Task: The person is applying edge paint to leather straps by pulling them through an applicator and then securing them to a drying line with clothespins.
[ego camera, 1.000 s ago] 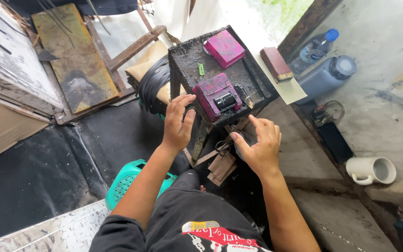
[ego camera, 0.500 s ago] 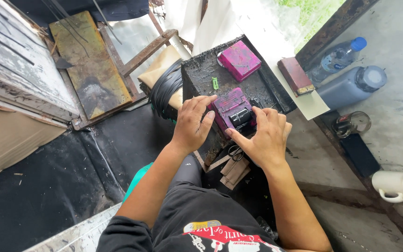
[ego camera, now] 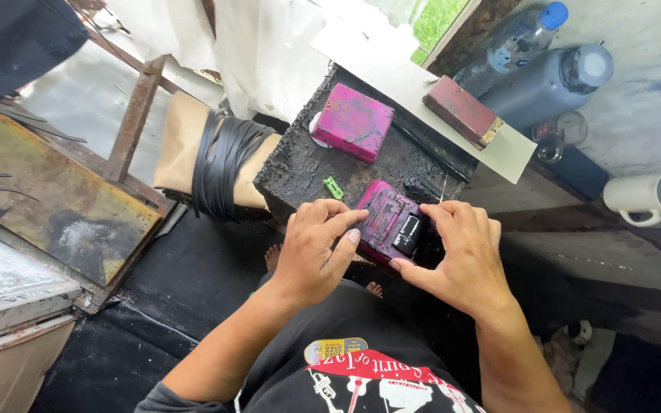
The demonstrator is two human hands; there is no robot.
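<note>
Now we're gripping the pink case (ego camera: 382, 222) w/ both hands, left hand (ego camera: 314, 252) and right hand (ego camera: 460, 256), on the bench (ego camera: 300, 164); black part (ego camera: 407, 234) prob. half-seated, second pink case (ego camera: 353, 122) untouched.

Between the fingers of the left hand (ego camera: 311, 248) and the right hand (ego camera: 459, 256) sits a magenta plastic block smeared with black (ego camera: 382, 218), and a glossy black piece (ego camera: 408, 235) lies just inside the right fingertips. Beyond both sets of fingertips lies a second magenta box with dark streaks (ego camera: 353, 122). Just past the left fingertips is a small bright green clip (ego camera: 333, 187) on the charred black, crusted worktop (ego camera: 292, 172). Farther out from the right fingers are a dull red-brown rectangular block with a yellowish edge (ego camera: 461, 111), a grey bottle (ego camera: 548, 88), a clear bottle with a blue cap (ego camera: 514, 46) and a white mug (ego camera: 648, 197).
</note>
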